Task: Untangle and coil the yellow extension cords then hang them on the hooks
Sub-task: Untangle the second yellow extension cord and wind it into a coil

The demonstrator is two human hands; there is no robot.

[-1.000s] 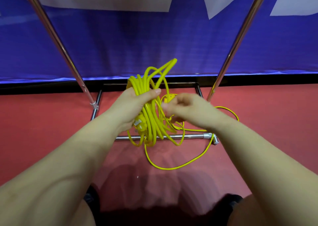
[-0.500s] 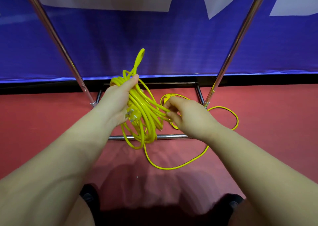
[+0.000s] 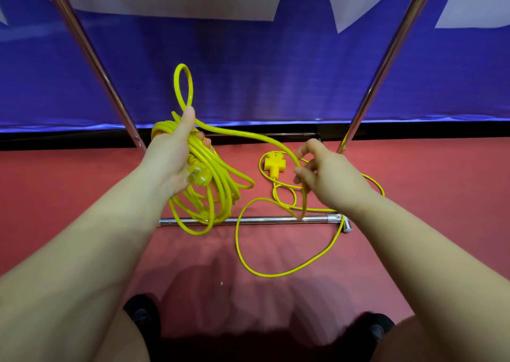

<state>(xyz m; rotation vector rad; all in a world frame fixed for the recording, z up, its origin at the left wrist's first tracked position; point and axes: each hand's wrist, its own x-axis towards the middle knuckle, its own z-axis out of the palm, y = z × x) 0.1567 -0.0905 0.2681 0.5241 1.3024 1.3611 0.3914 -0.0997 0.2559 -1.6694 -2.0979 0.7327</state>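
Note:
My left hand [image 3: 174,154] grips a bundle of yellow extension cord coils [image 3: 215,185], with the plug [image 3: 199,178] against my palm and one loop sticking up above my thumb. A strand runs from that hand across to my right hand [image 3: 325,176], which pinches it between the fingers. The cord's yellow socket end [image 3: 274,162] lies on the red floor between my hands. Loose cord [image 3: 276,274] loops on the floor over the rack's front bar. No hooks are in view.
A chrome rack stands ahead: two slanted poles [image 3: 91,55] [image 3: 386,58] and a low front bar [image 3: 276,219] on the red floor [image 3: 441,196]. A blue banner [image 3: 276,72] hangs behind. My shoes [image 3: 142,313] show at the bottom edge.
My hands have moved apart: the right hand slid right along a strand, uncovering the socket end on the floor. The left hand tilted the bundle and a loop now rises above it.

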